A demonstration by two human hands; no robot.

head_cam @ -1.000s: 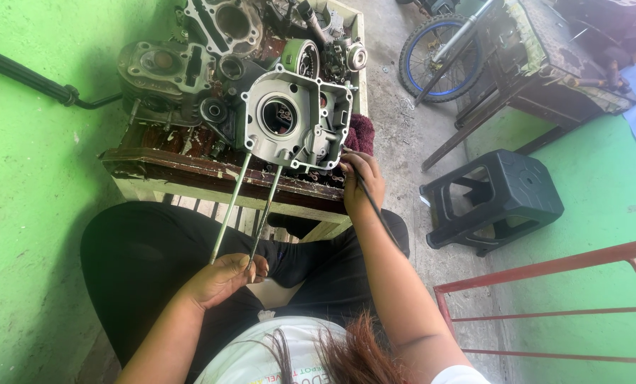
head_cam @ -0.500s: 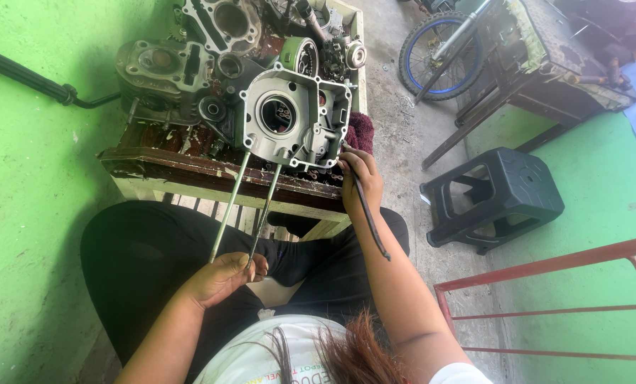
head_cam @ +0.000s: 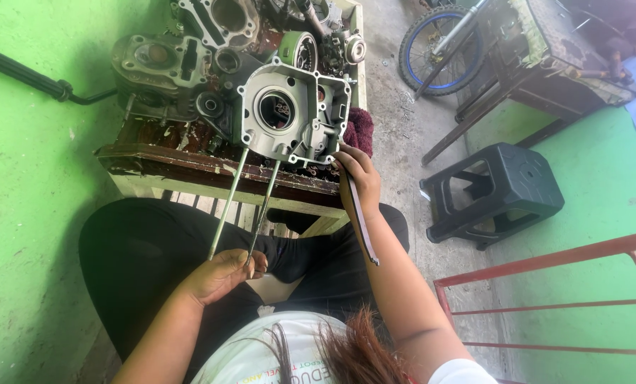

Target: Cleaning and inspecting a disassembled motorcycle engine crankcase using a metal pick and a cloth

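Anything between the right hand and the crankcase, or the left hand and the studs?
Nothing visible. The right hand is at the crankcase lower right edge, holding a thin tool. The left hand already touches the two studs' ends.

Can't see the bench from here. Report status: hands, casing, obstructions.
Left hand gripping stud ends. Right hand at casing edge, holding a flat tool. Casing on tray, loose engine parts crowded behind.
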